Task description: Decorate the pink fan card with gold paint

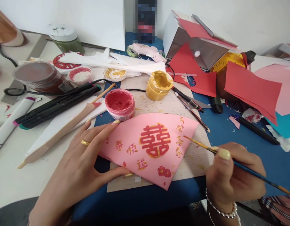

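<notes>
A curved pink paper, painted with a large red character edged in gold, smaller characters and a red flower, lies on a pale board. My left hand holds its left end, thumb at the lower edge and fingers at the upper edge. A thin paintbrush is pinched in my right hand. Its reddish tip is over the small characters near the paper's right side; whether it touches, I cannot tell. Just behind the paper stand an open jar of red paint and an open jar of gold paint.
Red paper sheets and a grey-fronted box occupy the back right. A pencil and a craft knife lie right of the gold jar. Black markers and a large brown jar are at left.
</notes>
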Tool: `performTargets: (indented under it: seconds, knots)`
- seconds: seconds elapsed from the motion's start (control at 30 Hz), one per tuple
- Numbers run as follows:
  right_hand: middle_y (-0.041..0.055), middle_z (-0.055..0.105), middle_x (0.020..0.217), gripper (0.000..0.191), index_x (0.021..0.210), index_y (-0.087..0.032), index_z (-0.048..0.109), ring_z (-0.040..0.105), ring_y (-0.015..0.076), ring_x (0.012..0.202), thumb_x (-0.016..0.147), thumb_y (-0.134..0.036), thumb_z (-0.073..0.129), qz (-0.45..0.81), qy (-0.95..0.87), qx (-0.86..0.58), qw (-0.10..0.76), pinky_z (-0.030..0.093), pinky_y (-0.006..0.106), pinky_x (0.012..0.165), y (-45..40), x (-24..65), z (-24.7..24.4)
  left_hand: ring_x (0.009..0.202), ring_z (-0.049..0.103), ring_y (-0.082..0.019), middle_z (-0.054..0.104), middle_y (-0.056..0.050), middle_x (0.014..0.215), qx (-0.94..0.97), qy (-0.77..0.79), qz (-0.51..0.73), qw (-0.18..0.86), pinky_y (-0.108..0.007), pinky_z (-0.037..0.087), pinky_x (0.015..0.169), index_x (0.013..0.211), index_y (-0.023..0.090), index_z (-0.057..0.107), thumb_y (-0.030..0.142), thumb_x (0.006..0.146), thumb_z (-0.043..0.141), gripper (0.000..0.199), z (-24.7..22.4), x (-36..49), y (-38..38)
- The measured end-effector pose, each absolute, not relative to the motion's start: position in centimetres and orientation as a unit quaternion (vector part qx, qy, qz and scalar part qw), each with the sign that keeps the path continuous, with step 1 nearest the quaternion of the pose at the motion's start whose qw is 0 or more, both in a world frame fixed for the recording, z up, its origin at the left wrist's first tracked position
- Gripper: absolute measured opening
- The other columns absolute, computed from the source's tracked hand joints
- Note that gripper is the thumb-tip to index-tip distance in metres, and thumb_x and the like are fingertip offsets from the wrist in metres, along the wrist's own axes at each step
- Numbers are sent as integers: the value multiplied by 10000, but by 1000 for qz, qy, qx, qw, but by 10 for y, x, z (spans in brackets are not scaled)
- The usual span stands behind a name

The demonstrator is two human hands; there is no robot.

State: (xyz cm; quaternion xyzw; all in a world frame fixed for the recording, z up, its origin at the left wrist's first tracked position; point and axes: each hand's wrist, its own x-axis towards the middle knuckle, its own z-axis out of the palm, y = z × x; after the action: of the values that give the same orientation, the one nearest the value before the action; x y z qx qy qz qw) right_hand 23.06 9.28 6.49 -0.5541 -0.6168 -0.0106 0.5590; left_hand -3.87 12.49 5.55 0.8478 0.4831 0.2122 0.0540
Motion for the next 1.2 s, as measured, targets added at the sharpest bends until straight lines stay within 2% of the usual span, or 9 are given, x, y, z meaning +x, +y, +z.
performTargets:
  seconds: [0.1,0.2,0.37,0.53,0.67,0.8,0.97,1.1,1.2]
  knots:
    - [4,485,579,74,734,-177,583,453,134,507,771,-126,545,-83,-544,-519,655,310,312,466,95,229,63,1219,413,-279,480,-106,1289,844,488,214,57,-463,339,1039,1360,190,276,636,712,516,823,54,-39,124]
    - [-4,471,544,86,681,-170,582,438,124,468,767,-168,570,-94,-514,-491,698,292,303,453,100,229,61,1229,398,-293,451,-103,1300,839,493,222,55,-464,380,1005,1365,226,262,622,705,539,818,54,-40,124]
    - [-31,462,488,117,631,-160,574,410,95,446,737,-114,596,-110,-536,-445,709,291,278,455,104,235,57,1230,395,-324,455,-116,1273,848,477,229,26,-537,301,1033,1364,244,241,643,665,565,867,56,-41,128]
    - [-11,586,615,84,721,-160,618,509,95,547,720,-76,608,-137,-540,-490,671,385,256,536,99,240,52,1223,401,-342,469,-142,1264,853,467,233,0,-538,291,1028,1338,206,270,682,616,576,918,55,-42,130]
    - [-39,526,569,79,683,-154,579,466,71,514,750,-115,591,-106,-543,-482,679,372,213,513,94,242,50,1237,382,-330,466,-134,1276,839,485,249,5,-507,315,1008,1322,203,299,628,739,474,743,56,-44,129]
    - [-50,458,524,165,629,-151,540,415,68,482,781,-205,572,-95,-536,-488,682,340,199,483,90,244,47,1223,396,-302,438,-140,1310,819,501,279,33,-481,340,979,1290,184,338,522,844,332,559,59,-42,128]
    - [-34,464,526,274,586,-155,515,426,82,506,811,-312,524,-57,-530,-503,680,348,209,516,90,246,41,1083,509,-277,534,-126,1195,776,512,365,46,-457,378,932,1209,174,424,479,839,387,481,59,-36,128]
    - [-48,386,468,381,493,-167,441,360,73,461,807,-370,515,-49,-536,-517,665,302,217,493,91,246,41,1015,550,-244,576,-113,1116,765,515,385,30,-409,418,885,1143,175,466,417,847,411,386,59,-35,126]
    - [-47,382,461,393,496,-170,440,353,79,460,809,-400,502,-46,-538,-525,658,290,227,494,92,244,44,1007,546,-244,582,-119,1072,748,519,413,20,-411,415,885,1090,162,486,374,836,440,334,58,-35,124]
